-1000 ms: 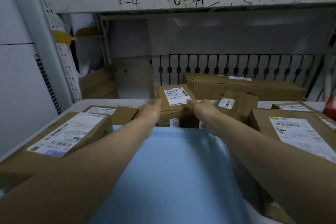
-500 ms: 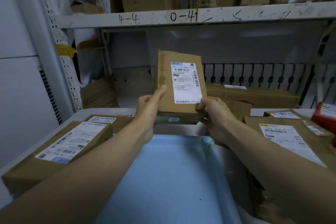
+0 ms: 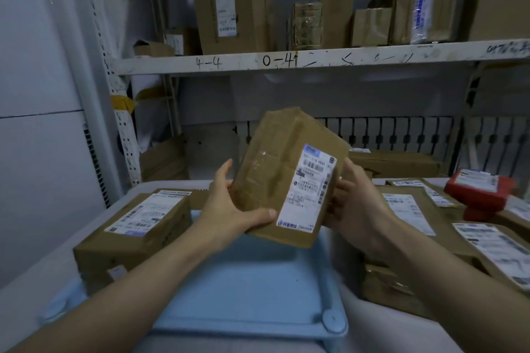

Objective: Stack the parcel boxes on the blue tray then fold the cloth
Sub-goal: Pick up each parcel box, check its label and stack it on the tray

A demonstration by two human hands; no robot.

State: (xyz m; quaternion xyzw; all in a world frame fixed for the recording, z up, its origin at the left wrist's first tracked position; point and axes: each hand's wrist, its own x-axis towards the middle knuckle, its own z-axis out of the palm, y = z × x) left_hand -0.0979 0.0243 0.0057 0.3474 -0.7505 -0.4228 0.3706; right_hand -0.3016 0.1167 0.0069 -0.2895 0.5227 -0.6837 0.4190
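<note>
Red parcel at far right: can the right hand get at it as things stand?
Probably not yet. The right hand grips the brown parcel box together with the left hand. The red parcel lies uncovered atop other boxes, so freeing that hand should open the way.

Single head-worn wide-angle view, looking forward and slightly down along both forearms. The tray [image 3: 249, 292] on the bench [image 3: 381, 332] fills the near lower field, directly below the camera. A box [image 3: 275, 175] sits at arm's length, centre frame. The shelf [image 3: 315, 60] crosses the upper field, facing the camera. Edges bow from lens distortion.
</note>
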